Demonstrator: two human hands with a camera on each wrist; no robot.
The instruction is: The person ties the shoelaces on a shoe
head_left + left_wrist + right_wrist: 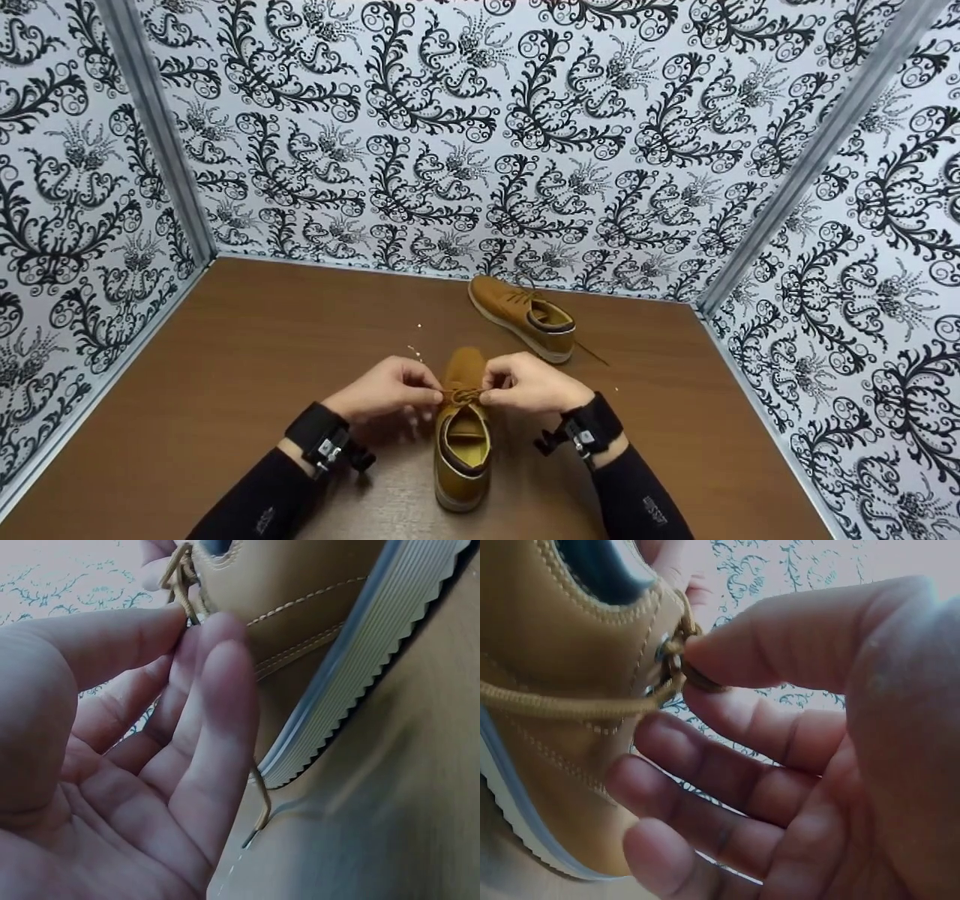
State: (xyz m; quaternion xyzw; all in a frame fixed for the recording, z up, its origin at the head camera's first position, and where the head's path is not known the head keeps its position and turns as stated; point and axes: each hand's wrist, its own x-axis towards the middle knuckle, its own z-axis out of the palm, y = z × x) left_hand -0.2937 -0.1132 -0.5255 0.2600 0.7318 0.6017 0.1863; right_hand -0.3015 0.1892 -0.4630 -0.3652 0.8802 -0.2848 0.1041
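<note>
Two shoes [461,487]: tan, smooth
Sole [382,626]: ridged, zigzag edge
Left hand [382,391]: fingers pinch one ropy lace [562,703]
Right hand [529,384]: fingers pinch it too

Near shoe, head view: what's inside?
In the near shoe, yellow lining shows from above, with nothing loose visible on it. Toward the toe, the inside is hidden under the upper and laces, so can't tell there.
</note>
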